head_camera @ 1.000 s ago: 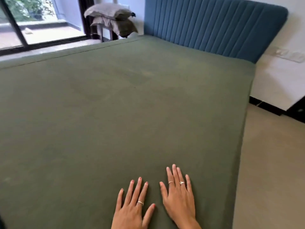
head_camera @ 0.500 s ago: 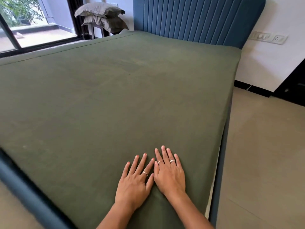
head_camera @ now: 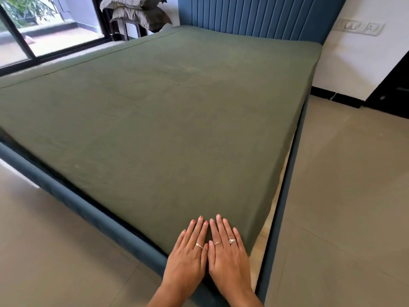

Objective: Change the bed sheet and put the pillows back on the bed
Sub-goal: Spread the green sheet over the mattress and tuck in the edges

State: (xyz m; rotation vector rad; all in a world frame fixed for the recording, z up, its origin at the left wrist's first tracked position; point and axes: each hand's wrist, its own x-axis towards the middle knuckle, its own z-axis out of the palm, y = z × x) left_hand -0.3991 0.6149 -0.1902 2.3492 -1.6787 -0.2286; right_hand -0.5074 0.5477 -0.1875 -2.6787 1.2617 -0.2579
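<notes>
At 6 o'clock, the left hand point(head_camera: 188, 258) and right hand point(head_camera: 228, 255) lie flat, side by side, fingers straight, holding nothing, pressing the green bed sheet point(head_camera: 168, 120) at the mattress's near corner. The sheet spreads toward 12 o'clock; stacked pillows point(head_camera: 137, 12) sit beyond at 11 o'clock.

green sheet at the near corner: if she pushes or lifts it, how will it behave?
Likely floppy: the green sheet drapes over the mattress edge. Probably light and may bunch under flat palms; left hand and right hand rest on it, fingers straight.
</notes>
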